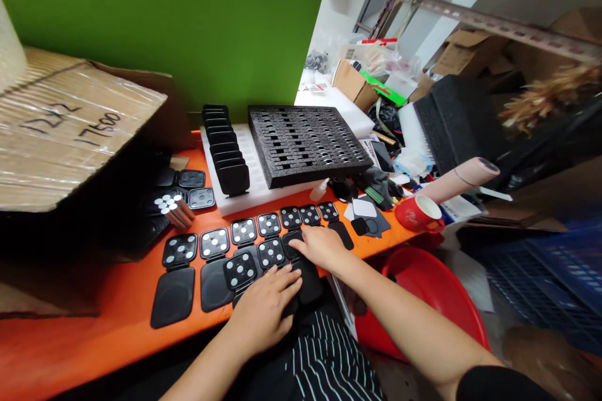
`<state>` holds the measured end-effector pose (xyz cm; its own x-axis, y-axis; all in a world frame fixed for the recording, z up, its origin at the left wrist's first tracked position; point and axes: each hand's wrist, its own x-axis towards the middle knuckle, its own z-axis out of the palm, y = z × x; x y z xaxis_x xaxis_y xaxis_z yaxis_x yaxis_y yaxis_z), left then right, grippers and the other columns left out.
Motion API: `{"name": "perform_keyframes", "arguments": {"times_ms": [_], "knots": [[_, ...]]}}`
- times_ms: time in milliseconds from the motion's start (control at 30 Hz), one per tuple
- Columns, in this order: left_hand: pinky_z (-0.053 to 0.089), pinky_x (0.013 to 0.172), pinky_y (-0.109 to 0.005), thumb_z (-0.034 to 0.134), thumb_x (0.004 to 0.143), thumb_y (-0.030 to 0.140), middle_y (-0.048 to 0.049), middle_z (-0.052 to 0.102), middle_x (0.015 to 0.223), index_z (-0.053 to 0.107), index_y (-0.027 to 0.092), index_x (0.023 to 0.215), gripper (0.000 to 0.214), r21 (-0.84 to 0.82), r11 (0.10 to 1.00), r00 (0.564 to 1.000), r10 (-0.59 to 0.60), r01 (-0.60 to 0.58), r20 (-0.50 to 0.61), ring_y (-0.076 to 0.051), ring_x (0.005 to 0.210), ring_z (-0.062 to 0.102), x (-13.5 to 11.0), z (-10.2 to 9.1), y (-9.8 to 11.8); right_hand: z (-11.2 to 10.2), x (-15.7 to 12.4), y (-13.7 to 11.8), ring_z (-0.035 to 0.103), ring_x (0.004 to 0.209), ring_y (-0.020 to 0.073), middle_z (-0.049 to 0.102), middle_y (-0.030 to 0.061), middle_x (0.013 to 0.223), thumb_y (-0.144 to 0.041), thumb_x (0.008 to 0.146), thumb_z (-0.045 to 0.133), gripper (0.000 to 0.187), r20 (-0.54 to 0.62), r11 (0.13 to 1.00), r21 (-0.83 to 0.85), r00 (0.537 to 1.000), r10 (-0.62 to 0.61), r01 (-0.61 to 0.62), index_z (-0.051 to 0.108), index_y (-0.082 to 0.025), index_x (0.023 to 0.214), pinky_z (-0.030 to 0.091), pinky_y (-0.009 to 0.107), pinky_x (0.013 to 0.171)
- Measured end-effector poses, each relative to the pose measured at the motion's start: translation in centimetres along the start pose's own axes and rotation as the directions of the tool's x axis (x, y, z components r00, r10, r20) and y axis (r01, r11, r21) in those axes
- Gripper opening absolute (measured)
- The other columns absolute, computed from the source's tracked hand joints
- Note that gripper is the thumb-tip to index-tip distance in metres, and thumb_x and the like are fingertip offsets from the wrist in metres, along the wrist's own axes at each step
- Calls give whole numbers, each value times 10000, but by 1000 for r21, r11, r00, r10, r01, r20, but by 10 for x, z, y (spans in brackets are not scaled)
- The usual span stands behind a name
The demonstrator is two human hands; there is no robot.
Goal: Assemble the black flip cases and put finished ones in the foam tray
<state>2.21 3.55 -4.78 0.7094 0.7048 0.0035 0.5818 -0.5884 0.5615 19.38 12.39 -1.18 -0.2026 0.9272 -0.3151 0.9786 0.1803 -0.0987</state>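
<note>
Hinged black square cases lie in a row along the table's front edge, many opened, with round silvery discs on their lids. My left hand (266,307) rests palm down, fingers spread, on the lower black panels beside a disc-dotted panel (240,270). To its right, my right hand (322,247) has its thumb on a black panel (290,245); its other fingers are mostly hidden, but they seem to grip that panel's edge. Below lies a plain black panel (308,282). At the left end is an open case with a dotted half (179,250) and a smooth half (172,297).
Behind the row, a black foam tray (310,144) with slots and a line of upright black cases (226,150) stand on white foam (235,203). Silvery disc stacks (175,210) are at left. A red mug (418,213), cardboard box (70,131) and red basin (437,301) flank the orange table.
</note>
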Motion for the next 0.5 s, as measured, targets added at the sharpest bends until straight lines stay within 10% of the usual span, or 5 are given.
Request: {"name": "perform_keyframes", "arguments": {"times_ms": [167,400,500], "knots": [[326,1079,-497,560,674,121,-51,485,1370,476,215,1292,631,8,1000,1000,2,-2,-7,-255,1299,386,0,2,-1,1,-4,3,644,796,250,688,111,856,-511,860,494,364,-75,1000,-3,997,24,-25,597,-177,963,447,319,681],[334,1076,-489,553,672,132,-56,493,1362,481,203,1294,631,56,998,1000,8,-8,2,-260,1283,409,0,4,-2,32,-42,20,549,1118,201,635,82,1171,-286,918,432,282,-315,886,74,854,-414,457,637,-184,1082,378,347,999],[337,1072,-492,553,677,141,-67,488,1365,484,196,1292,622,54,998,1000,15,-15,-2,-263,1285,405,0,4,-3,41,-47,22,513,1190,202,579,73,1270,-285,921,433,328,-309,870,68,840,-447,488,593,-186,1190,296,405,1072]]}}
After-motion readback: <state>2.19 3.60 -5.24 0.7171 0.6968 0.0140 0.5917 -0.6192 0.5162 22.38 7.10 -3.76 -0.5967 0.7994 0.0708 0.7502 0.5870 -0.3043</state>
